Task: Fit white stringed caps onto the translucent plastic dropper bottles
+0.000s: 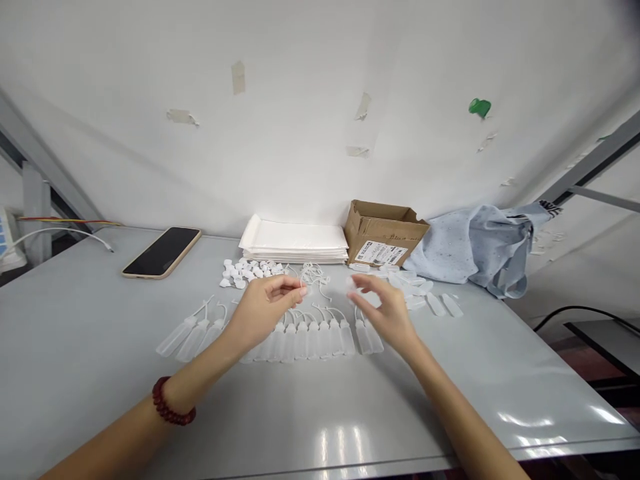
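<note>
My left hand (267,307) is closed in a pinch above a row of slim translucent bottles (301,340) with thin white cords at their tops. A sliver of something white shows at its fingertips, too small to name. Facing it, my right hand (383,310) pinches a small clear plastic piece (350,285), mostly covered by the fingers. Behind the hands lie a tangle of white cords (314,272) and a heap of small white caps (245,270). Loose translucent bottles (436,305) without cords are scattered beyond my right hand. My left forearm hides part of the row.
A phone (163,252) lies at the back left. Along the wall stand a stack of white envelopes (297,240) and an open cardboard box (383,233). Light-blue cloth (465,243) is bunched at the back right, near the grey table's (500,373) edge.
</note>
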